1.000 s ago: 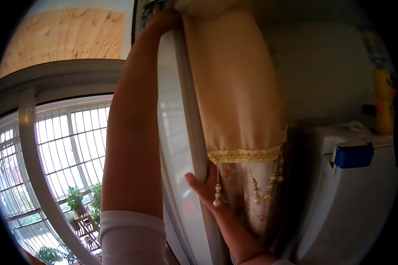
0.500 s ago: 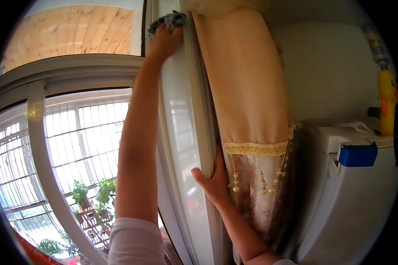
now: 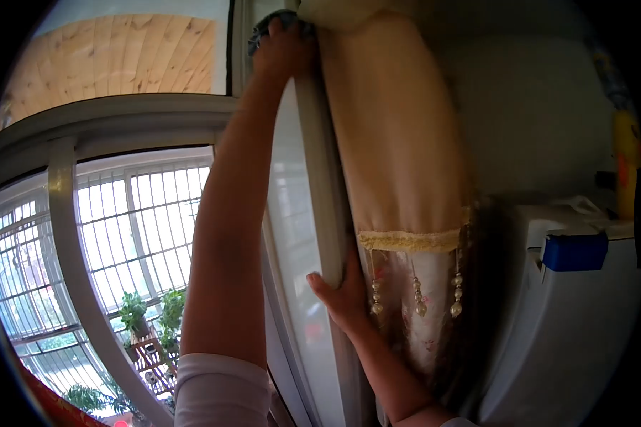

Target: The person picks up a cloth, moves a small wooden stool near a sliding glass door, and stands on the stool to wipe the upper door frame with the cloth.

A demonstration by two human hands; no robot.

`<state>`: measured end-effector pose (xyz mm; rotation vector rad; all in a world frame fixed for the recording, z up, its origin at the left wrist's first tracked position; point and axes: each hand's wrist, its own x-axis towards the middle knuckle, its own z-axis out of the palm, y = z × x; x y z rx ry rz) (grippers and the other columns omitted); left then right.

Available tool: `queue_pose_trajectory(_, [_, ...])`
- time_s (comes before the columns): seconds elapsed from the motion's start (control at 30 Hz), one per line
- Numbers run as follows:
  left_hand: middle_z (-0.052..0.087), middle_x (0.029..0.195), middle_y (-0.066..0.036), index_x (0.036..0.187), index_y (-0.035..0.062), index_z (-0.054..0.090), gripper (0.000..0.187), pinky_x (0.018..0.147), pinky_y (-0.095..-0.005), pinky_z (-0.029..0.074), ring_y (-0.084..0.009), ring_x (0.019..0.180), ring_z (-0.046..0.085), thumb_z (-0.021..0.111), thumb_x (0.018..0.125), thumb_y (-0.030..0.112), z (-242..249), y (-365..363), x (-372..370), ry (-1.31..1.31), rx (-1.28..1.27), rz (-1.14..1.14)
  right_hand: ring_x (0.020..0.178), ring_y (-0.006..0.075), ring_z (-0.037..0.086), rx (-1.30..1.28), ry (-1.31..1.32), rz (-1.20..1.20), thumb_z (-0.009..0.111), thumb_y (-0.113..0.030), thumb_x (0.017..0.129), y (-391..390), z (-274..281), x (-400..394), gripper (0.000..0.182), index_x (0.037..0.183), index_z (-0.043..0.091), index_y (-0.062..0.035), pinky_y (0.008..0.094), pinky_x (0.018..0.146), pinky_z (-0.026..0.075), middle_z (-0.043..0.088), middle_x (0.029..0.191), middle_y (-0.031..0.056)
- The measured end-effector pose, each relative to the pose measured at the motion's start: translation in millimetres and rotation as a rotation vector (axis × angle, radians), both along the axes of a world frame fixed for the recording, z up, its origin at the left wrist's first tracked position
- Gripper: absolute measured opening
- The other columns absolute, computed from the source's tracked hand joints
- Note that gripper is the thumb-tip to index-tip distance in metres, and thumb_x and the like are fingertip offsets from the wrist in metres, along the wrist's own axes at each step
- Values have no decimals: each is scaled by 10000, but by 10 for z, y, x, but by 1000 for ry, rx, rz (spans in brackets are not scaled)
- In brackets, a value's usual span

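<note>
High at the top, my left hand (image 3: 285, 53) presses a bunched grey-blue cloth (image 3: 262, 34) against the upper part of a white glossy door panel (image 3: 292, 192). Its fingers are bent over the cloth. Lower down, my right hand (image 3: 345, 295) grips the panel's right edge, the thumb on the front face and the fingers behind it, partly hidden. Just right of the panel hangs a beige curtain (image 3: 398, 135) with gold trim (image 3: 409, 240) and strings of beads (image 3: 418, 295).
Barred windows (image 3: 146, 213) and potted plants (image 3: 133, 313) are at the left, under a wooden ceiling (image 3: 114, 57). At the right stands a white appliance (image 3: 576, 320) with a blue piece (image 3: 575, 252) on its corner and a yellow bottle-like object (image 3: 625, 164) above.
My left hand and the cloth have shifted slightly right and up along the panel's top. My right hand stays in place. The bead strings have swung to hang straighter.
</note>
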<state>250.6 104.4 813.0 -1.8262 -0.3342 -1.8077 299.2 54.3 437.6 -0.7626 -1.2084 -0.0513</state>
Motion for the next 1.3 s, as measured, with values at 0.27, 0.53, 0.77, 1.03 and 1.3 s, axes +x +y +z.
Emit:
queue_pose_trajectory(0.27, [459,1343,-101,1299,151,476,444,1049,-472,273,-320,1305,307,434,895,330,1413,774,340,-118,319,244,1210,287,406,56,11,4,684,-190,713,-17,-2,-56,877,1398,184,32,374,1007,339,393,1311,220])
queue_pose_trajectory(0.53, [460,1282,-189,1235,235,535,512,928,-466,432,-394,1135,490,505,805,512,1170,590,154,-19,103,74,1124,282,466,-6,-48,-187,678,-211,725,121,-59,21,810,1372,244,14,381,956,381,451,1239,196])
queue_pose_trajectory(0.77, [377,1290,-218,1185,250,578,473,870,-470,477,-440,1081,498,576,774,485,-32,-67,-67,40,-23,150,1183,254,416,-17,119,-12,682,-195,711,-27,30,-92,865,1397,205,27,358,988,354,407,1300,188])
queue_pose_trajectory(1.03, [335,1247,-248,1123,230,613,416,780,-452,523,-485,1037,464,645,736,380,-1364,-356,-222,110,-22,150,1167,251,436,56,58,-35,690,-200,695,-99,95,-103,844,1376,253,39,352,989,357,423,1287,187])
queue_pose_trajectory(1.3, [220,1360,-307,1085,188,631,458,773,-472,519,-563,1056,428,722,643,264,-2331,-266,-324,207,108,10,1224,284,385,-44,-169,-432,711,-379,707,-271,145,188,918,1366,249,62,379,1017,330,382,1334,190])
